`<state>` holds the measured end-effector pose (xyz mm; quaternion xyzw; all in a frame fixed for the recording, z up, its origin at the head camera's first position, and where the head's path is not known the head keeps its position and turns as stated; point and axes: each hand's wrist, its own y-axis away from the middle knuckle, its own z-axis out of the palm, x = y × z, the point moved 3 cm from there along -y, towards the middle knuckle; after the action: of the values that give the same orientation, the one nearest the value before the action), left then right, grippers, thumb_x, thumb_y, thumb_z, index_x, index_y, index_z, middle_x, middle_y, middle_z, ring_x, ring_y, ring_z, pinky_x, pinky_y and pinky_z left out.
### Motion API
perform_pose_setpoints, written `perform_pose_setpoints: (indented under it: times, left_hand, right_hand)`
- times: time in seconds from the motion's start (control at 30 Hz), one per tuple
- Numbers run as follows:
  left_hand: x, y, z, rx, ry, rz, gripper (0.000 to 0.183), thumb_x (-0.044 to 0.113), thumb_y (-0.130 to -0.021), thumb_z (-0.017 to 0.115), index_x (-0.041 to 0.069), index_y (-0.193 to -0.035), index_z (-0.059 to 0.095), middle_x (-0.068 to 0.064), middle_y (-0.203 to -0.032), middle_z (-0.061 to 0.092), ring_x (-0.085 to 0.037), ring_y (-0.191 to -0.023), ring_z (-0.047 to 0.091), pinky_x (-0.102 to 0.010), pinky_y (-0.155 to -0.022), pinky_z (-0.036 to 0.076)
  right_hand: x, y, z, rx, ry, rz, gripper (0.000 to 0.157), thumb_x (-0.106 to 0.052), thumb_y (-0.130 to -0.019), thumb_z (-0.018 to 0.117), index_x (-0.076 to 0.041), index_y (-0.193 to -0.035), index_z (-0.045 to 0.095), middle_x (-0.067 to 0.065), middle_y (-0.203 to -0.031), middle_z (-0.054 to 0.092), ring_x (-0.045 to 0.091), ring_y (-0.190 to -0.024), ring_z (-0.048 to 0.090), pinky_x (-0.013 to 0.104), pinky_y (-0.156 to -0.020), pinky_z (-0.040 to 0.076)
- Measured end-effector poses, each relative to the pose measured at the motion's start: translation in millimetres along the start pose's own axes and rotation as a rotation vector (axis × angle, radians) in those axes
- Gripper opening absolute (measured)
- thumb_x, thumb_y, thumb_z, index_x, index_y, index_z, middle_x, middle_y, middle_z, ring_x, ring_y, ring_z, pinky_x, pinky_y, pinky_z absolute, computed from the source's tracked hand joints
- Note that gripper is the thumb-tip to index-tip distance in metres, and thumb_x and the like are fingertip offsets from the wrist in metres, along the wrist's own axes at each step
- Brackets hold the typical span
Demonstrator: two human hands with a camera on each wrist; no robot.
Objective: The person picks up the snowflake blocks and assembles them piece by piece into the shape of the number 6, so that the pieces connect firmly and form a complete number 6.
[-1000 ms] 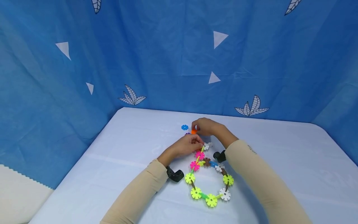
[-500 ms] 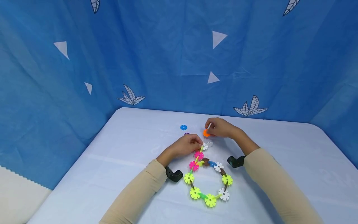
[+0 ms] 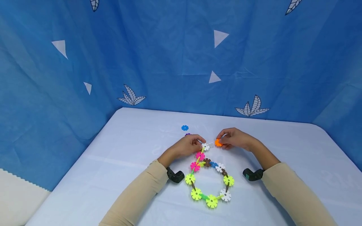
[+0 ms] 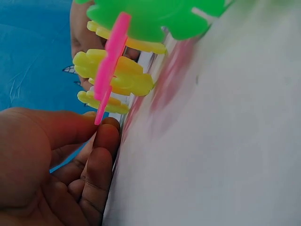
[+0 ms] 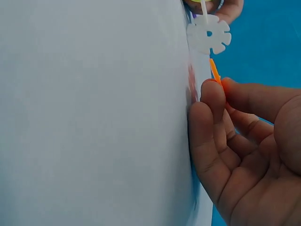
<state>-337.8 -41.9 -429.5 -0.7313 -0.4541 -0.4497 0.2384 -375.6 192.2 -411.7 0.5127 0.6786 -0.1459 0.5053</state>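
Note:
A chain of notched, flower-shaped plastic discs lies on the table: a ring of lime, white, brown, blue and pink discs (image 3: 195, 166), with a short tail running away from me. My left hand (image 3: 183, 146) pinches the tail near its far end, beside a white disc (image 3: 205, 147); its fingertips partly hide what they grip. The left wrist view has a pink disc (image 4: 111, 61), yellow discs (image 4: 136, 77) and a green disc (image 4: 160, 19) above those fingers. Between thumb and fingers, my right hand (image 3: 238, 139) holds an orange disc (image 3: 218, 142), its edge close to a white disc (image 5: 207, 35) at the tail's end.
Beyond the left hand, a loose blue disc (image 3: 185, 127) lies on the white table (image 3: 127, 141), with a purple disc (image 3: 188, 134) partly hidden behind that hand. Black wrist cameras stick out from both forearms. A blue curtain (image 3: 175, 56) hangs behind the table.
My right hand has carried the orange disc rightward, away from the loose discs, then back down toward me beside the chain's white end. The left hand has stayed nearly in place.

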Motion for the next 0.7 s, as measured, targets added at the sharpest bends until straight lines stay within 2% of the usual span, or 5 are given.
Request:
perform_pose_setpoints:
  times: [0.17, 0.43, 0.7]
  left_hand:
    - [-0.4, -0.2, -0.3, -0.005, 0.012, 0.0, 0.023, 0.006, -0.099, 0.061, 0.014, -0.119, 0.07, -0.003, -0.091, 0.066, -0.017, -0.077, 0.06, -0.028, -0.072, 0.05]
    - [3.9, 1.3, -0.1, -0.014, 0.028, 0.013, 0.023, 0.003, -0.099, 0.061, 0.009, -0.119, 0.069, -0.004, -0.09, 0.066, -0.016, -0.074, 0.058, -0.027, -0.07, 0.049]
    - [4.3, 1.6, -1.1, 0.001, -0.005, 0.013, 0.022, 0.001, -0.098, 0.061, 0.009, -0.118, 0.069, -0.003, -0.09, 0.065, -0.015, -0.076, 0.057, -0.026, -0.07, 0.048]
  right_hand:
    - [0, -2, 5.6, 0.021, -0.025, 0.011, 0.023, -0.011, -0.099, 0.066, 0.001, -0.117, 0.064, 0.014, -0.093, 0.068, 0.023, -0.076, 0.066, 0.033, -0.077, 0.058]
    - [4, -2, 10.5, 0.032, -0.138, 0.031, 0.019, -0.008, -0.098, 0.067, 0.004, -0.112, 0.061, 0.015, -0.09, 0.07, 0.022, -0.074, 0.069, 0.034, -0.075, 0.059]
    - [1, -2, 17.5, 0.045, -0.15, 0.032, 0.016, -0.006, -0.098, 0.067, 0.004, -0.107, 0.06, 0.015, -0.091, 0.07, 0.021, -0.073, 0.069, 0.033, -0.075, 0.059]
